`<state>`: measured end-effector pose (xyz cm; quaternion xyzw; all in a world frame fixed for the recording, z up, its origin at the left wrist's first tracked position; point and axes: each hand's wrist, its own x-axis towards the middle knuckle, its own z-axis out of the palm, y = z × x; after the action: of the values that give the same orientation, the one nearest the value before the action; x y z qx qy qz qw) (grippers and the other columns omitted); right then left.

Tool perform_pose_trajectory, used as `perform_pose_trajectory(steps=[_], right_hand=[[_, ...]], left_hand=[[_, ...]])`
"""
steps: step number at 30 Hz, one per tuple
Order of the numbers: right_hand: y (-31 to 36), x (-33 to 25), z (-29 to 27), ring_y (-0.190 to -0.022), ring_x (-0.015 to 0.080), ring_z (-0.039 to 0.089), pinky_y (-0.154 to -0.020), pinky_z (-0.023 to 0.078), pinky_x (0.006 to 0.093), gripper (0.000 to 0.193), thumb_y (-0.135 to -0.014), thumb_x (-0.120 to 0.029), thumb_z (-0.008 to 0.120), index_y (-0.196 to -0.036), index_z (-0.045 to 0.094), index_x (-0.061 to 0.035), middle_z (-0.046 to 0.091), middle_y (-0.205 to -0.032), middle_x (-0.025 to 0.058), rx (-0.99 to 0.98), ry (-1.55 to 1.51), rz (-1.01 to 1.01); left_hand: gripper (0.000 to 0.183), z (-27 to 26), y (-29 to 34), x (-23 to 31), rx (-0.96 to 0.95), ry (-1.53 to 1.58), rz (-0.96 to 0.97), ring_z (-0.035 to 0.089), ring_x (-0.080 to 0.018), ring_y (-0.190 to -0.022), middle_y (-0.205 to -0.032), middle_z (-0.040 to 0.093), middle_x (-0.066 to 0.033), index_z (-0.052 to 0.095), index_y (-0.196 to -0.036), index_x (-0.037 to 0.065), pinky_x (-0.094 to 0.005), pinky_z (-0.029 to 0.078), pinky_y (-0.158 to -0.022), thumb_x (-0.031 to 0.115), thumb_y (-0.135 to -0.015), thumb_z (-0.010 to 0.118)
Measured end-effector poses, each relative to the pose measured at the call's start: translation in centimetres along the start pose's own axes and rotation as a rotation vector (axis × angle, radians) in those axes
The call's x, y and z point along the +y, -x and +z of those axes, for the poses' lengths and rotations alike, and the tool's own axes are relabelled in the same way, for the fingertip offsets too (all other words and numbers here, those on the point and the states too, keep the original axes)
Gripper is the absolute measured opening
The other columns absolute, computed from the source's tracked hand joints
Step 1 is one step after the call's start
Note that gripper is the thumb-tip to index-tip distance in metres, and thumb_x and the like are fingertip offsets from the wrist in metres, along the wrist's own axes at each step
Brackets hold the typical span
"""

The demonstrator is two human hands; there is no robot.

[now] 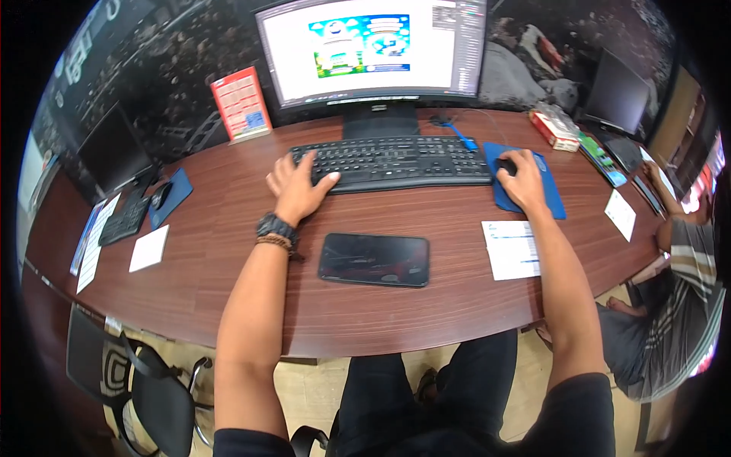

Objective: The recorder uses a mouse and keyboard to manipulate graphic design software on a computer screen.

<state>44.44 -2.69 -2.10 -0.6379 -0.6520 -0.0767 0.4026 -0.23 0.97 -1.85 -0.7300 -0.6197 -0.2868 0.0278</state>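
Note:
My left hand (298, 186) rests on the left end of a black keyboard (396, 161), its fingers spread and the thumb near the front edge. A dark watch and a brown beaded bracelet circle that wrist. At the keyboard's right, my right hand (521, 181) curls over a black computer mouse (505, 167), mostly hidden under the fingers, on a blue mouse pad (553, 192). Behind the keyboard stands a wide monitor (373, 53) showing a blue and green graphic layout. A black phone (374, 260) lies flat between my forearms, screen up.
Near my right forearm lies a printed paper (510, 251). A red calendar (241, 104) stands left of the monitor, and a red and white box (554, 128) sits at the back right. A person (670, 305) sits at the far right; an office chair (160, 392) is at lower left.

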Motion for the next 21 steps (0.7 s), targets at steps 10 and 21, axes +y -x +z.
perform_pose_trajectory(steps=[10,21], right_hand=[[0.0,-0.6,0.5,-0.108,0.0363,0.060,-0.094,0.049,0.0424,0.034,-0.081,-0.019,0.064,-0.111,0.070,-0.0061,0.060,-0.114,0.0169,-0.030,-0.036,0.001],[-0.3,-0.3,0.5,-0.111,0.0362,0.059,-0.097,0.047,0.0420,0.034,-0.080,-0.020,0.063,-0.111,0.070,-0.0076,0.061,-0.115,0.0166,-0.061,-0.013,-0.063]], left_hand=[[0.030,0.0,0.6,3.2,-0.061,-0.015,0.238,0.008,-0.0473,-0.149,-0.158,0.023,-0.0267,0.072,-0.116,0.027,-0.0644,0.000,-0.116,0.043,-0.093,0.065],[0.048,-0.6,0.4,1.9,0.021,-0.084,-0.076,0.029,-0.0469,-0.140,-0.150,0.033,-0.0322,0.062,-0.134,0.018,-0.0563,0.028,-0.113,0.042,-0.092,0.064]])
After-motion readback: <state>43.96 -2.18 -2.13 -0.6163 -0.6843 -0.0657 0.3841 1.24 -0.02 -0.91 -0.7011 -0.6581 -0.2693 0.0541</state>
